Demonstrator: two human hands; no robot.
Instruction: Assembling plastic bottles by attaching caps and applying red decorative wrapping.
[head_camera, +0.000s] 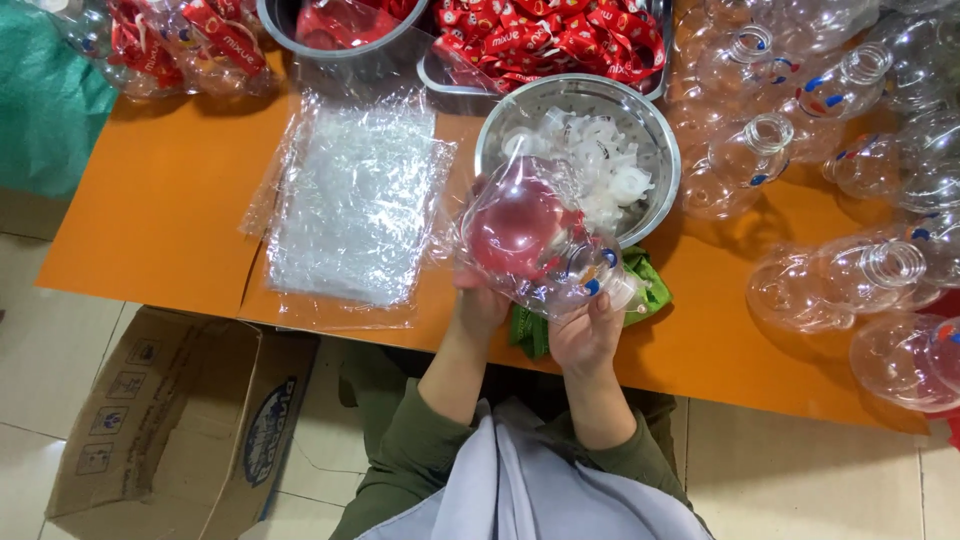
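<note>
two hands, left hand (480, 305) and right hand (587, 335), fingers closed, are gripping a light, crinkly, slippery bagged clear bottle (535, 245); holding its firmer neck is looking safest.

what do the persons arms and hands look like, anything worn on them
Both hands are bare: no gloves, rings or watch visible on the left hand or right hand. Olive-green sleeves are pushed up toward the elbows, leaving the forearms uncovered. A pale grey apron lies over the lap.

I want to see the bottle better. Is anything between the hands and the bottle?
Yes. A clear plastic bag wraps the clear bottle, so the left hand and right hand grip it through the film.
</note>
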